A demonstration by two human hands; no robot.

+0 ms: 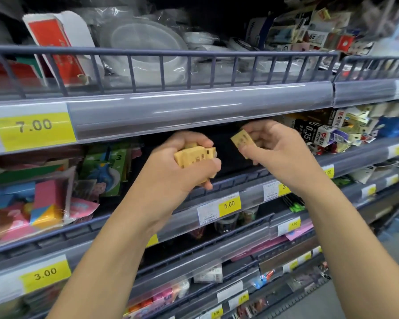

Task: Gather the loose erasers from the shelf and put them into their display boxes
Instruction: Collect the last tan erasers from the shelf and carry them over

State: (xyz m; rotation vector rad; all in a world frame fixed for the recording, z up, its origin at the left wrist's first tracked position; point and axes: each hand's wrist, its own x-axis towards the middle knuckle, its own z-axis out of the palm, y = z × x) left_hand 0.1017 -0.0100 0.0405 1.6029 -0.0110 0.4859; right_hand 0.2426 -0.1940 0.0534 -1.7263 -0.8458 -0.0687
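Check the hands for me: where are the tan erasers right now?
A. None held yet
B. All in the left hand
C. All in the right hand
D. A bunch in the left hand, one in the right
D: the left hand grips a bunch of tan erasers, while the right hand pinches a single tan eraser.

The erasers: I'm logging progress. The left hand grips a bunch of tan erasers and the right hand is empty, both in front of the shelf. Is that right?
Not quite: the right hand is not empty. In the head view it pinches a single tan eraser. The rest stands: the left hand grips a bunch of tan erasers, and both are in front of the shelf.
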